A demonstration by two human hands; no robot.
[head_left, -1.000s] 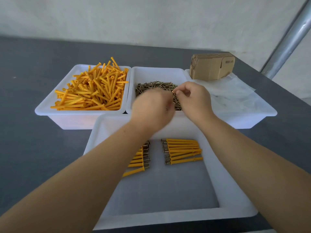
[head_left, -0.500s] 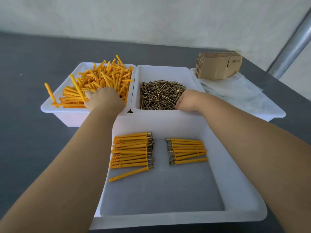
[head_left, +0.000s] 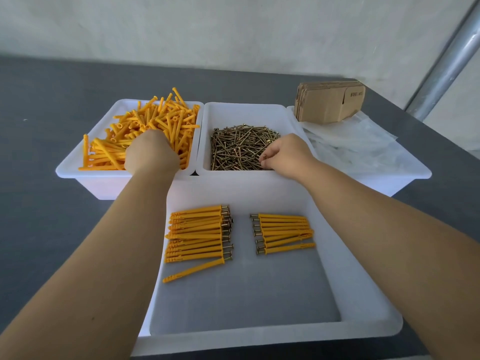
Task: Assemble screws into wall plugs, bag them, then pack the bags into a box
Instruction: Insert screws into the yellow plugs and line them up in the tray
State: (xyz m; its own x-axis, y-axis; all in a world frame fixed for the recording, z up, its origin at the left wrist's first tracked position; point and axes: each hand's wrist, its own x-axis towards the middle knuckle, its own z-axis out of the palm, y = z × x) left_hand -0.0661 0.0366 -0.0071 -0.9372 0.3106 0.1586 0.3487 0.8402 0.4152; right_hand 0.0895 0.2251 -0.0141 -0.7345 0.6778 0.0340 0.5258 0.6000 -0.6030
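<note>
We see 4 white trays on the dark grey surface [head_left: 39, 157]. Taking the screw tray [head_left: 249, 113] as our landmark: it sits mid-row at the back w/ a heap of brass screws [head_left: 237, 146], too many to count. Just left of it, touching rims, is the plug tray [head_left: 78, 162] heaped w/ loose orange wall plugs [head_left: 155, 120], also uncountable. Just right of it, a third tray [head_left: 405, 175] carries a pile of clear plastic bags [head_left: 358, 144] and, at its far end, 1 stack of flat cardboard boxes [head_left: 327, 102]; the no. of bags and boxes we can't tell.

In front of the screw tray, nearest us, lies the big tray [head_left: 368, 302]. Inside: a left bundle of assembled plugs [head_left: 197, 233], approx 13, screw heads pointing right; a right bundle [head_left: 284, 233] of approx 8, heads pointing left; and 1 lone plug [head_left: 193, 270] lying askew below the left bundle.

Our left hand [head_left: 152, 154] is down in the wall plugs, fingers curled under and hidden, so its grip we can't tell. Our right hand [head_left: 284, 155] sits at the screw tray's right-front corner, its grip narrow, pinching 1 screw [head_left: 264, 157] at the fingertips.

Both forearms cross the big tray's far rim and cover part of it. Behind the screw tray runs a pale wall [head_left: 233, 29]; to its far right, a slanted metal pole [head_left: 446, 66].
</note>
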